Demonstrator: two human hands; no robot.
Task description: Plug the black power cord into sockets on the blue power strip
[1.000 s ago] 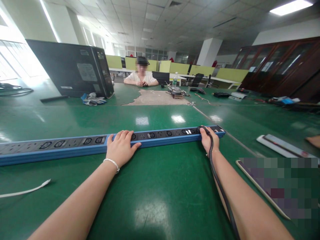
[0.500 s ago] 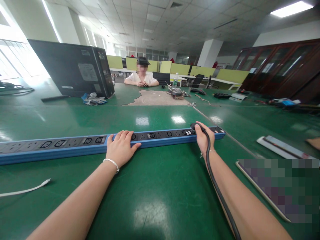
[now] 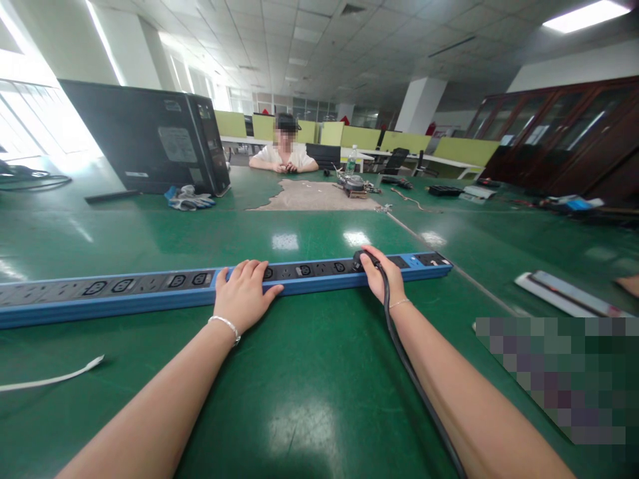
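A long blue power strip (image 3: 319, 285) with black sockets lies across the green table. My left hand (image 3: 243, 293) rests on its middle, fingers stretched over the top and thumb along the front side. My right hand (image 3: 383, 276) is closed round a black power plug (image 3: 358, 260), held at the strip's sockets to the right of the middle. Whether the plug's pins are in a socket is hidden. From the plug a black cable (image 3: 399, 349) runs down along my right forearm.
A black computer case (image 3: 150, 140) stands at the back left, with work gloves (image 3: 188, 198) before it. Across the table sits a person (image 3: 283, 156). A white cable (image 3: 54, 382) lies at left, and a pale flat bar (image 3: 564, 295) at right.
My right hand has moved left along the power strip with the plug, uncovering the strip's right end. My left hand stays in the same place on the strip.
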